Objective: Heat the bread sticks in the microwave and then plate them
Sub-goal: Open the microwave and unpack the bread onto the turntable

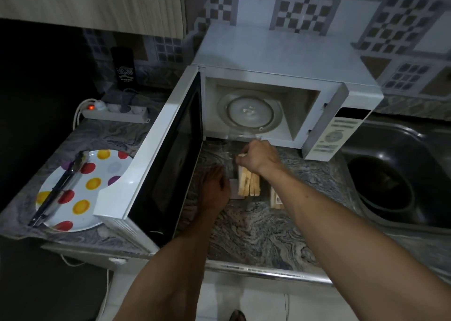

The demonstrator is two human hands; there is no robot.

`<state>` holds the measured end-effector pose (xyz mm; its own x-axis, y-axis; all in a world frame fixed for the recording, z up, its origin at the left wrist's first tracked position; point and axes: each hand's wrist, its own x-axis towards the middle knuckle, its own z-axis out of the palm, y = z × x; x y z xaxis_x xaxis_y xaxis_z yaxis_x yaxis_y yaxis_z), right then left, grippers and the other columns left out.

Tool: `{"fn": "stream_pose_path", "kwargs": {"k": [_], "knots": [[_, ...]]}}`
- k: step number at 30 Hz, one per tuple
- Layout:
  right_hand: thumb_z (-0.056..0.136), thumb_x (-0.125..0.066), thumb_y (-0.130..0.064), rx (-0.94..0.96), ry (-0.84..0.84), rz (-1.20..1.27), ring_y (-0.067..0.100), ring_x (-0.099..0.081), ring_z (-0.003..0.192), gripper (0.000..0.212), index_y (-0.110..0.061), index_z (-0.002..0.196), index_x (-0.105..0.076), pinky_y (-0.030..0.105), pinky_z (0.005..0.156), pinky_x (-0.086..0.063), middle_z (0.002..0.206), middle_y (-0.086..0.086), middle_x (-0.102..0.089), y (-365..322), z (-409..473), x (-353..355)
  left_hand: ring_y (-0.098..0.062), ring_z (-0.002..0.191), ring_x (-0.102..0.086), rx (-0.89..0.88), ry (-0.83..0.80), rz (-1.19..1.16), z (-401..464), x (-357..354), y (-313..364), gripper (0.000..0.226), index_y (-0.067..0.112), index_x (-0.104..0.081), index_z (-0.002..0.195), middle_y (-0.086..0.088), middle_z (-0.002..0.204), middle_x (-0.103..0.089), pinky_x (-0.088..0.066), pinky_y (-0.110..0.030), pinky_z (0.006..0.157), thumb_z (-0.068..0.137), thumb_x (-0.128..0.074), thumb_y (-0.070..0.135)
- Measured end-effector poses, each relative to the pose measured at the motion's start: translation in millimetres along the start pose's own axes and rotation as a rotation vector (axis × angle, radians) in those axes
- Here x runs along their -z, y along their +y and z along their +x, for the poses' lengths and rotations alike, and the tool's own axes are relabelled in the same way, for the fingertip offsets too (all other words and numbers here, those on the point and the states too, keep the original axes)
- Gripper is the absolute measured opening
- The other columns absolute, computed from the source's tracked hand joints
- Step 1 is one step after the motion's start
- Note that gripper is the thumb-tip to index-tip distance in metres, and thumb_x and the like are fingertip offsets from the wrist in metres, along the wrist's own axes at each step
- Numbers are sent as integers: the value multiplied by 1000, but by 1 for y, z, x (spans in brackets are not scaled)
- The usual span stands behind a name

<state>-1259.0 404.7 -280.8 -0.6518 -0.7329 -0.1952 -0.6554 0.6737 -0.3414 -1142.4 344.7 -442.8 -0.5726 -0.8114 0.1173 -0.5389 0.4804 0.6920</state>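
While the microwave (280,96) sits with its door (161,159) swung wide to the left, both your hands work on the marbled counter (256,228) just in front of the opening. Only one view, head cam, looking down.

Your right hand (260,158) is curled, fingers pressed together around the upper end of a clear plastic bag (231,149); a pale piece shows between fingertips, can't tell if it's bread or wrapper. Your left hand (214,190) lies lower and to the left, palm down at the bag's side, touching it; fingers mostly hidden, so whether they pinch or just press I cannot tell.

Bread sticks (249,184) lie in a bundle inside the bag, on the counter between your two hands, partly under your right wrist. A second pack (277,201) of similar sticks peeks out just right of your right forearm, mostly covered.

Inside the microwave the glass turntable (249,112) is bare. Control panel (339,132) faces right-front.

Left of the open door, a white plate (97,174) with red, yellow and purple dots rests on the counter, tongs (58,189) laid diagonally across it. Behind it, a power strip (114,110) with a red light on, and a dark Vans can (124,66) against the tiled wall. Steel sink (395,174) at right of the microwave.
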Motion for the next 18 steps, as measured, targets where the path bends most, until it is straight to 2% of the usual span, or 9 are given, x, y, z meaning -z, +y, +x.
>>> {"fn": "stream_pose_path", "kwargs": {"k": [4,8,12,16,18], "knots": [[84,-73,-40,0,-3,-45,19,-60,84,31,-17,105,-76,27,70,-47,103,4,-70,11,-3,31,-24,138,-41,56,-11,-57,-3,3,1,53,11,-56,137,-8,146,-49,-28,-39,118,90,-39,29],[75,-73,-45,-12,-38,-72,18,-64,79,29,-22,94,-78,27,65,-50,94,2,-71,23,-6,57,-25,140,-37,80,-40,-96,-4,6,3,50,11,-51,141,-8,150,-44,-26,-35,119,95,-42,28],[78,-74,-42,-40,-29,-51,13,-66,67,21,-21,82,-77,24,60,-49,79,-2,-71,34,-11,79,-27,138,-40,91,-11,-111,-5,7,7,44,9,-53,139,-10,148,-47,-27,-32,117,96,-52,16],[80,-75,-39,-51,30,-26,17,-68,66,21,-18,81,-73,28,61,-56,77,1,-70,44,-8,89,-28,130,-49,77,-27,-91,-4,2,0,41,18,-58,133,-7,140,-55,-39,-40,109,94,-47,27],[81,-74,-40,-59,43,-20,18,-69,67,24,-17,83,-72,30,66,-58,79,2,-71,47,-2,89,-27,131,-48,56,-24,-89,-5,3,0,40,21,-57,134,-5,141,-54,-39,-41,110,96,-48,30]]}}
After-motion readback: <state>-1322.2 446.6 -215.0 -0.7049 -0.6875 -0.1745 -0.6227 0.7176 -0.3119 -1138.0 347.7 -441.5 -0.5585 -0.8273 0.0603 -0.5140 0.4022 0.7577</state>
